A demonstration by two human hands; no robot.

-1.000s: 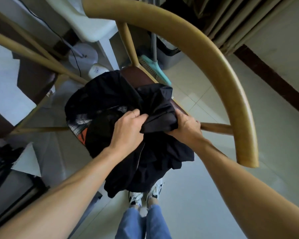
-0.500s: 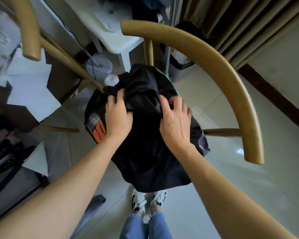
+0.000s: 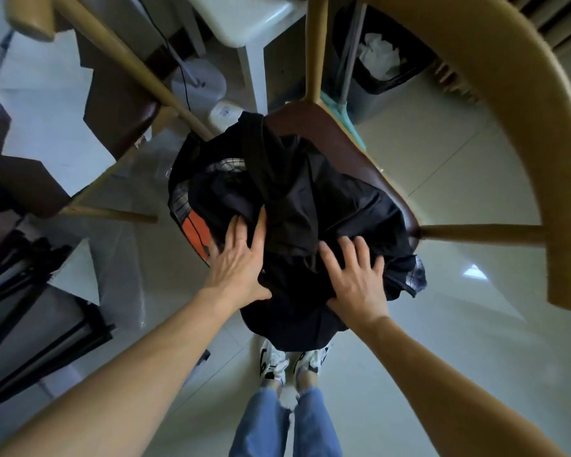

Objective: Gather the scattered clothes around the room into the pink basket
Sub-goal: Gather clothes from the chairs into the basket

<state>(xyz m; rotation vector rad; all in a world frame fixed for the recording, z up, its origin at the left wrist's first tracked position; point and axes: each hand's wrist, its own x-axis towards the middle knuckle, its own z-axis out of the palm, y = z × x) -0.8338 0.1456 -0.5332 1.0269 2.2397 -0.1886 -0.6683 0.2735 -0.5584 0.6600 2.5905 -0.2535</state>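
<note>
A bundle of black clothes [image 3: 297,199], with a plaid and orange piece [image 3: 195,230] showing on its left side, lies on the brown seat [image 3: 337,140] of a wooden chair. My left hand [image 3: 239,260] lies on the bundle's left front with fingers spread and fairly straight. On the bundle's right front lies my right hand [image 3: 356,277], its fingers spread too and the thumb tucked under the lower fold. No pink basket is in view.
The chair's curved wooden backrest [image 3: 515,120] arcs round the right side. A white plastic stool [image 3: 244,24], a black bin [image 3: 381,67] and a broom stand behind the chair. A second chair [image 3: 119,103] and dark gear sit at the left. My feet [image 3: 290,361] stand on pale tiles.
My hands let go of their grip on the cloth, slid toward the near edge of the bundle and spread flat. The view has tilted, showing more of the brown seat.
</note>
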